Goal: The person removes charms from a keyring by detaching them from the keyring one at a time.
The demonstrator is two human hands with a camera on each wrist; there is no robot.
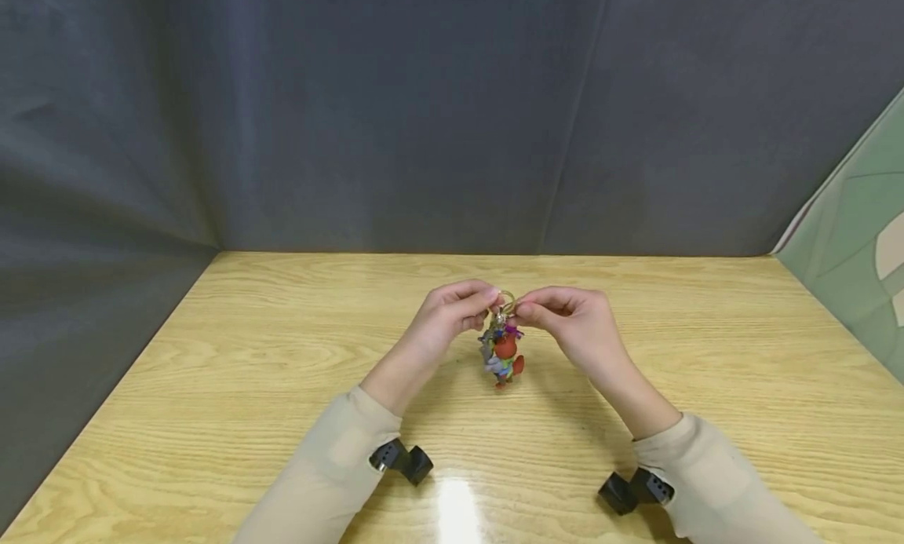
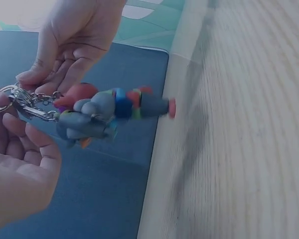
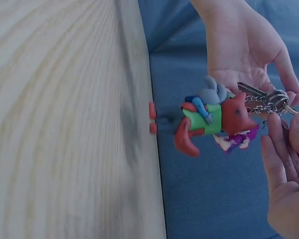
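A light wooden table [image 1: 282, 387] with a strong grain lay in front of me, a bright glare [image 1: 455, 509] shining on its near edge. Dark grey cloth [image 1: 395, 112] hung behind it and along my left. To my right, past the table's corner, stood a green panel [image 1: 858, 238] with pale shapes on it.
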